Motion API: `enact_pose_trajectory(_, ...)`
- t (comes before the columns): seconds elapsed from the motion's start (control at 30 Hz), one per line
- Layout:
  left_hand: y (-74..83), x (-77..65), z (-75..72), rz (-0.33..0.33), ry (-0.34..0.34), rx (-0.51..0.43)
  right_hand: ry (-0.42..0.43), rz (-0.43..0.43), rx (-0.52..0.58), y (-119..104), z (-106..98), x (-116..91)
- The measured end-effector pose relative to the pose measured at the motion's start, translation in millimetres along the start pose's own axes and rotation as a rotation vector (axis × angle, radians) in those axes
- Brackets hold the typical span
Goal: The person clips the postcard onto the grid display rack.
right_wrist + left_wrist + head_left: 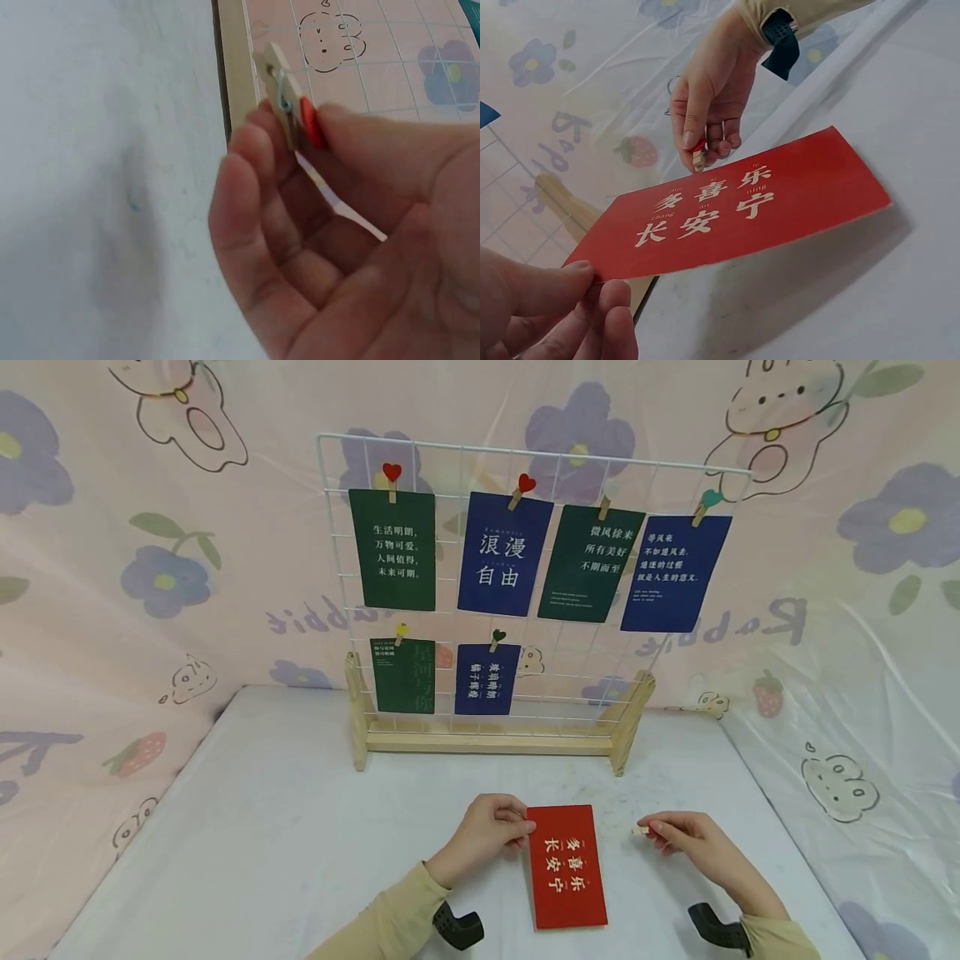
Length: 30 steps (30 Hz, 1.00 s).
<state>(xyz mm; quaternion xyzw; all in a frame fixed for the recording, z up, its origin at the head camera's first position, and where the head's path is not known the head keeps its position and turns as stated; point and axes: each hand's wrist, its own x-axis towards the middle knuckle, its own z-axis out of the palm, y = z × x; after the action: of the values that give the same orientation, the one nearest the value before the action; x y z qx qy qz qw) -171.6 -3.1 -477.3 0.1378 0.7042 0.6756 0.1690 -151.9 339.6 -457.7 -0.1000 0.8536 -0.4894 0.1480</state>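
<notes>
My left hand (489, 833) pinches a red card (567, 893) by its upper left corner, thumb on the printed face. The card carries white Chinese characters, and in the left wrist view it is tilted, with a shadow on the white surface below. To the right of the card, my right hand (693, 843) pinches a small wooden clothespin (279, 94) with a red decoration on its side. The clothespin's free end points away from the fingers. In the left wrist view the clothespin appears just behind the card's far edge.
Behind the hands stands a white wire grid rack (442, 677) on a wooden base (487, 742). Green cards (392, 550) and blue cards (505, 554) hang from it by decorated clothespins, in two rows. A patterned cloth (255, 610) covers the back and sides of the white table (247, 827).
</notes>
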Motion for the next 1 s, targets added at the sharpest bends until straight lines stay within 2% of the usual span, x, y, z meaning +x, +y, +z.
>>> enact_pose_trajectory(0.07,2.1,1.4,-2.4,0.002,0.013,0.009,0.004,-0.018,-0.003,-1,-1,2)
enact_pose_trajectory(0.6,15.2,11.4,-24.1,0.016,0.099,0.031,0.057,-0.001,0.059,-18,3,15)
enact_pose_trajectory(0.83,22.8,16.2,-30.7,0.032,0.121,0.028,0.122,-0.076,0.043,-21,5,23)
enact_pose_trajectory(1.0,29.6,18.4,-33.9,0.052,0.136,0.017,0.114,-0.114,0.032,-27,6,29)
